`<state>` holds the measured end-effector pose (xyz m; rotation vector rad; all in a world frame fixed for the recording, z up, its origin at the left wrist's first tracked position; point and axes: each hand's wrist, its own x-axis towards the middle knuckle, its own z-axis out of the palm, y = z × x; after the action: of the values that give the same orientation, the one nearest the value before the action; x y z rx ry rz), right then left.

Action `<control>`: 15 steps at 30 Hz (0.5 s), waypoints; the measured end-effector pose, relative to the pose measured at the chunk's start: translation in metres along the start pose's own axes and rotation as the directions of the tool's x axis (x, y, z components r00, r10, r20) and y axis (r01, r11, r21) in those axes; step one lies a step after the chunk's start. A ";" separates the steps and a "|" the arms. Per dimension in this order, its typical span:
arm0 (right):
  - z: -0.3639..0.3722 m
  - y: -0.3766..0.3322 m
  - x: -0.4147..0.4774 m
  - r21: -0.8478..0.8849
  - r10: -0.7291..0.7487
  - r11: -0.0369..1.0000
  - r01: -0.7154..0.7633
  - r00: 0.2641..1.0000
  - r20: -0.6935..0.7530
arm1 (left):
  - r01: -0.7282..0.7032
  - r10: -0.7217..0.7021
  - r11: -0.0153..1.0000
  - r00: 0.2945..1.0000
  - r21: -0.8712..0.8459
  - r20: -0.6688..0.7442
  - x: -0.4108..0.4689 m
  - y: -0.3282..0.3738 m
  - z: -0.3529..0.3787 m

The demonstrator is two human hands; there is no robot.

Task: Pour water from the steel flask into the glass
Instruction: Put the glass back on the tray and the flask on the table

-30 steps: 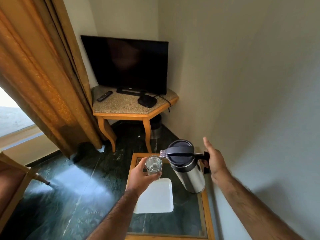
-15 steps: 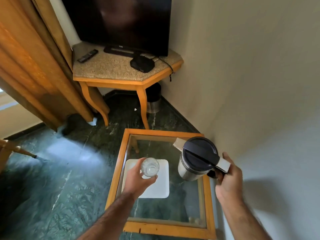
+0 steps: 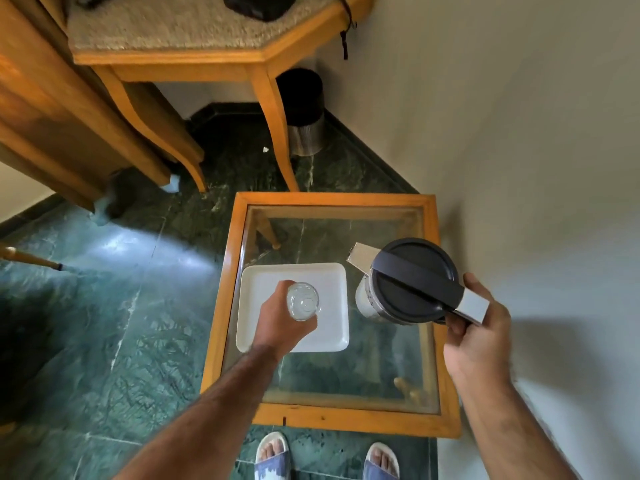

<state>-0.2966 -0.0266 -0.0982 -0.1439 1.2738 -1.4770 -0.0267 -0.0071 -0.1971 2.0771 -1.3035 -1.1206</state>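
glass (image 3: 303, 301): clear tumbler, seen from above, mouth up, held upright in the left hand (image 3: 282, 323) over the white square tray (image 3: 332, 278); whether its base touched the tray could not be told. left fingers (image 3: 284, 289) were wrapped closed round the glass wall, thumb on the near side.

steel flask (image 3: 370, 299): brushed metal body with a round black lid (image 3: 412, 271) and a metal spout (image 3: 360, 256) pointing far-left. it stood just right of the tray, on or above the glass top; contact with the top could not be told. the black handle bar ran across the lid to a metal end piece at the near-right.

right hand (image 3: 479, 337): closed on the flask handle, fingers (image 3: 476, 287) curled over the metal end piece, thumb beneath. the flask was roughly upright, and flask and glass were apart, with a strip of tray between them.

bench (image 3: 221, 306): low square piece, orange wood frame, clear glass top, green marble floor (image 3: 104, 341) visible through it. it sat against the pale wall (image 3: 519, 133) on the right.

further items: wooden corner table (image 3: 194, 57) with speckled stone top at the far side; metal waste bin (image 3: 304, 116) under it by the wall; curtain (image 3: 41, 116) at far left; two feet in slippers (image 3: 273, 455) at the near edge.
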 end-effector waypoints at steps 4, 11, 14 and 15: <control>-0.013 0.012 0.014 0.002 0.019 1.000 -0.019 0.998 -0.059 | 0.020 -0.021 0.998 0.999 0.052 0.034 0.013 -0.015 0.017; -0.024 0.027 0.028 -0.026 0.031 0.999 -0.034 0.995 -0.095 | 0.030 -0.040 0.989 0.997 0.145 0.071 0.030 -0.035 0.035; -0.027 0.030 0.030 -0.005 0.058 0.998 -0.059 0.992 -0.112 | 0.039 -0.050 0.989 0.996 0.145 0.073 0.031 -0.039 0.037; -0.027 0.031 0.030 -0.004 0.066 0.998 -0.067 0.991 -0.118 | 0.042 -0.053 0.989 0.996 0.143 0.075 0.032 -0.040 0.037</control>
<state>-0.3061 -0.0268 -0.1480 -0.0192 1.3662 -1.4411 -0.0289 -0.0150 -0.2599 2.1961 -1.4144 -1.1717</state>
